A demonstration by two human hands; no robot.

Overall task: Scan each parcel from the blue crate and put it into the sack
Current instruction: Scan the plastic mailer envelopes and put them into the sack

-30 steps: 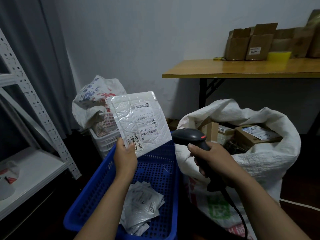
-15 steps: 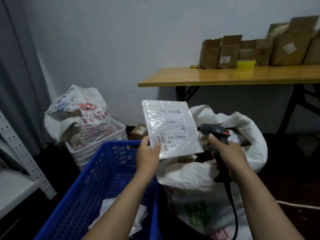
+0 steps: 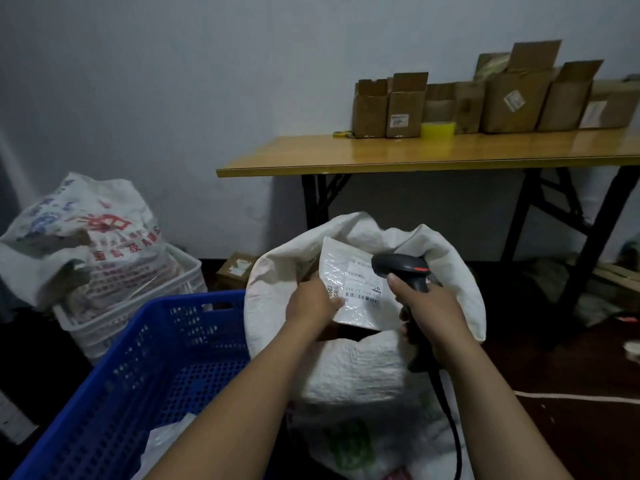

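My left hand (image 3: 311, 303) grips a white bubble-mailer parcel (image 3: 353, 289) by its lower left corner, label facing me, over the open mouth of the white woven sack (image 3: 363, 368). The parcel's lower edge dips into the sack's opening. My right hand (image 3: 427, 306) holds a black barcode scanner (image 3: 401, 266) just right of the parcel, its head overlapping the parcel's upper right corner; its cable hangs down across the sack. The blue crate (image 3: 138, 375) stands at lower left, with pale parcels (image 3: 166, 441) on its bottom, partly hidden by my left arm.
A wooden table (image 3: 433, 152) with several cardboard boxes (image 3: 405, 105) and a yellow tape roll (image 3: 438, 129) stands behind the sack. A white basket (image 3: 114, 327) with a printed bag (image 3: 86, 237) sits at left. A small box (image 3: 235, 268) lies on the floor by the wall.
My left hand has carried the parcel right and down from above the crate to the sack's mouth. My view has swung right; the scanner hand stays beside the parcel.
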